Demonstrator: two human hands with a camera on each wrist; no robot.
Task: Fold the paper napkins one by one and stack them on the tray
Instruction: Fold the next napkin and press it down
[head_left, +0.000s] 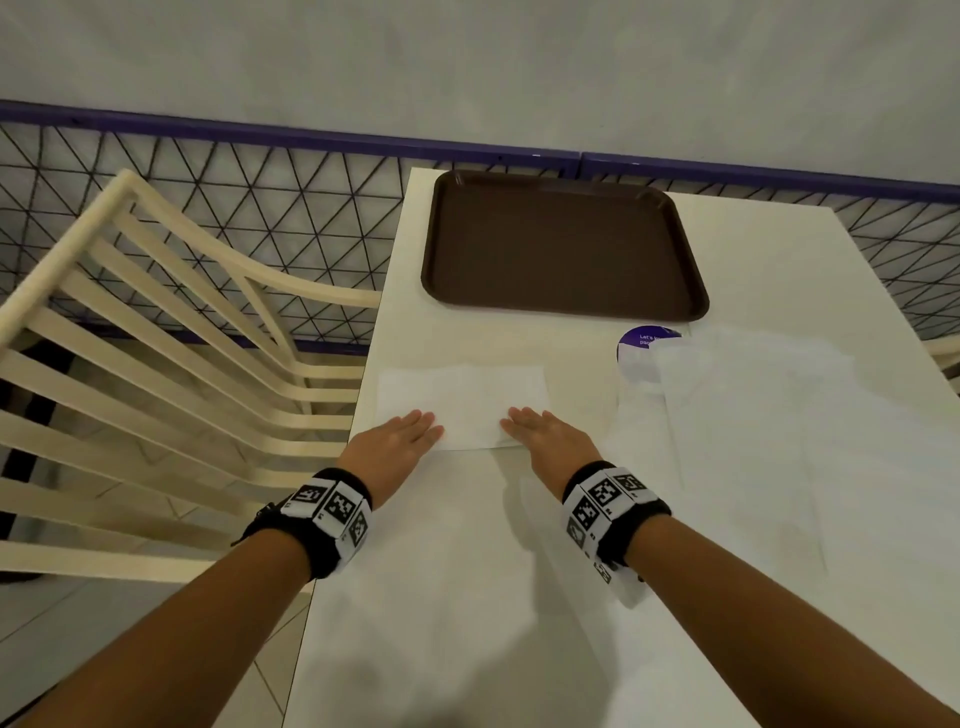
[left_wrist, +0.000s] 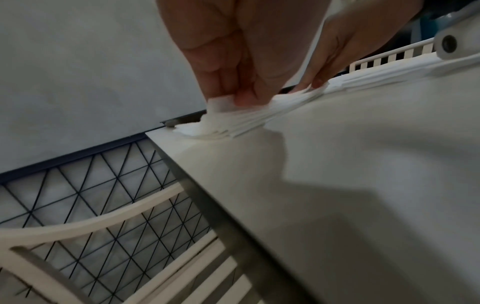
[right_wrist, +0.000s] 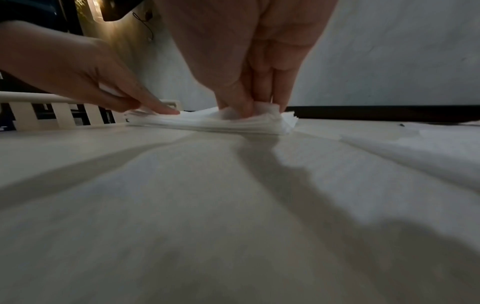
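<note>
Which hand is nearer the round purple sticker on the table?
Right. The right hand pinches the white paper napkin at its near right corner, closer to the round purple sticker; the left hand pinches the near left corner, farther away.

One tray (head_left: 563, 241), two hands, one chair (head_left: 156, 374), one round purple sticker (head_left: 644, 340); napkin count unclear.

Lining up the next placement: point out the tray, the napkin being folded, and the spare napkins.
tray (head_left: 561, 249), head view, bare floor
napkin (head_left: 467, 400), head view, flat middle
spare napkins (head_left: 769, 395), head view, top sheet
</note>
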